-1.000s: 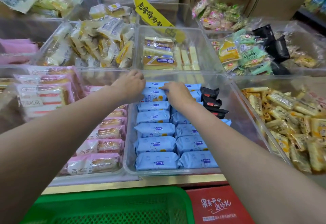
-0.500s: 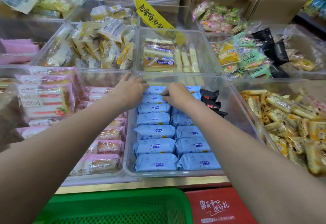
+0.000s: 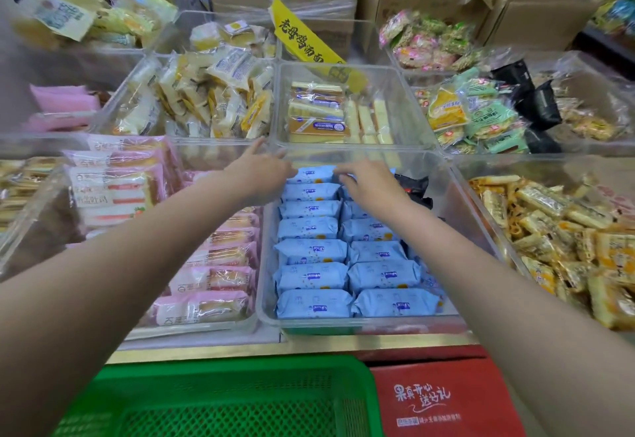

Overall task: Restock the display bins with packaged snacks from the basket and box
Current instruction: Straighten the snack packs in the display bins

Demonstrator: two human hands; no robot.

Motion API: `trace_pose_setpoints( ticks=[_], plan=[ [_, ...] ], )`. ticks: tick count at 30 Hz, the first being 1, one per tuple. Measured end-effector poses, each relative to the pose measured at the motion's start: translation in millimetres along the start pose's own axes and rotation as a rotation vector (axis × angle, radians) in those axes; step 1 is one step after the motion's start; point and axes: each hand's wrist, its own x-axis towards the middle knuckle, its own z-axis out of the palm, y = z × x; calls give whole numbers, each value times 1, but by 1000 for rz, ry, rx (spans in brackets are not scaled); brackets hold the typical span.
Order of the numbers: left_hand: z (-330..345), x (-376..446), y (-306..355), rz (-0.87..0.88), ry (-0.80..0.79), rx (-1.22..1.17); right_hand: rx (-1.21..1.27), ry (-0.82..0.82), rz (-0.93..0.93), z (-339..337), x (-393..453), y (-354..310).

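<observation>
Both of your hands reach over the far end of the clear display bin (image 3: 268, 313) that holds the blue snack packets (image 3: 311, 280), which lie flat in two columns running from the near wall to the far wall. Your left hand (image 3: 259, 173) is spread, fingers extended and slightly apart, with the fingertips at the far left corner of the bin, above the rim shared with the neighbouring bins; motion blur prevents confirming whether they touch that rim. It holds nothing. Your right hand (image 3: 369, 184) is at the far end of the right column, fingers bent downward onto the rearmost blue packets; the fingertips are blurred and partly hidden by the back of the hand, so you cannot tell whether they pinch a packet or only press on it. Black packets (image 3: 414, 187) sit just beside the right hand, in the far right corner of the same bin. The bin of pink-wrapped cakes (image 3: 213, 278) adjoins on the left. The green basket (image 3: 220, 399) and the red box (image 3: 443, 402) are at the bottom edge, in front of the display shelf and below your forearms.
</observation>
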Motion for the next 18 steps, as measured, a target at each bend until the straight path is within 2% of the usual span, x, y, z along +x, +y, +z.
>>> trace_pose_setpoints(
  ticks=[4, 6, 11, 15, 18],
  plan=[
    [6, -35, 18, 87, -95, -73, -108, -249, -166, 5, -43, -9],
    [13, -45, 28, 116, -137, -8, -179, -300, -210, 19, -53, -10],
    [19, -44, 49, -23, -93, -29, -251, -253, -145, 39, -45, -16],
    [20, -48, 59, -56, -7, -6, -119, -310, -112, 28, -42, -15],
    [25, -57, 58, -74, 100, -76, 59, -97, -93, 17, -68, -9]
  ],
)
